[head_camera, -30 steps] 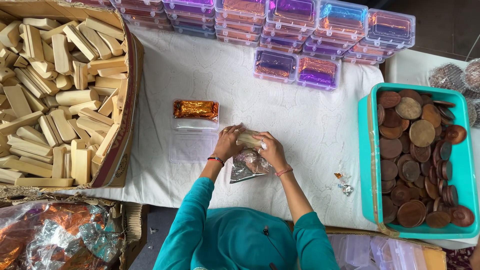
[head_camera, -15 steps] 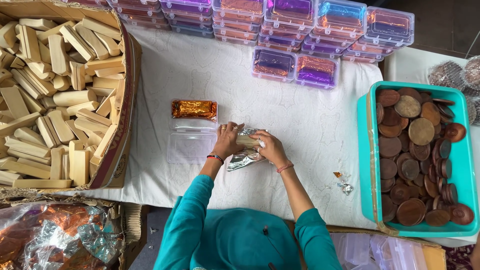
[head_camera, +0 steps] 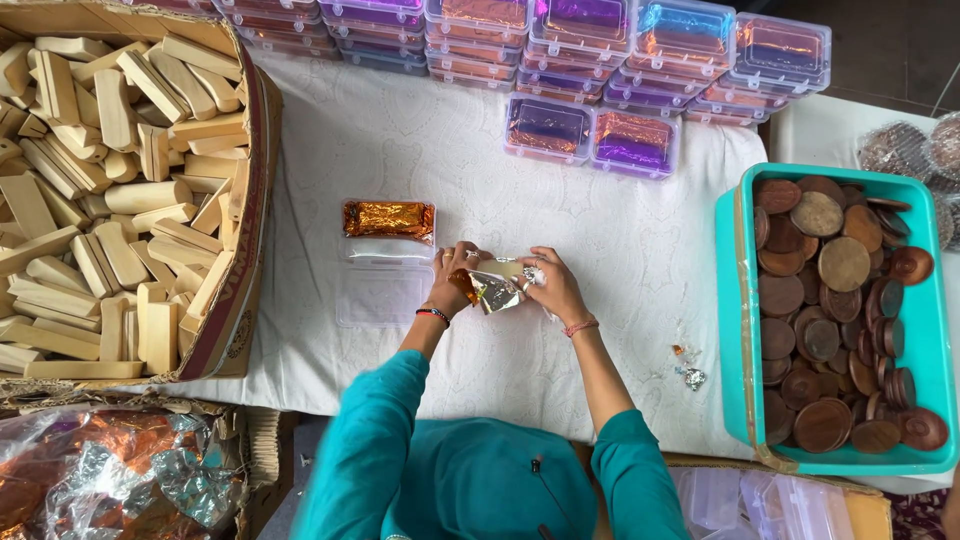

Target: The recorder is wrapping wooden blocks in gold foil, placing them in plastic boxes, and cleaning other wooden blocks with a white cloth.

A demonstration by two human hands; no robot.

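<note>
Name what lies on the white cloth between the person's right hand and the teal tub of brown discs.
In the head view, only small foil scraps lie between the right hand and the teal tub; otherwise bare white cloth.

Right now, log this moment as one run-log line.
left hand: grip on foil-wrapped block | right hand: folding its foil | open clear box: one orange-wrapped bar inside | surface: white cloth

White-clothed table (head_camera: 400, 150), dark floor (head_camera: 880, 50) beyond, soft even daylight
</note>
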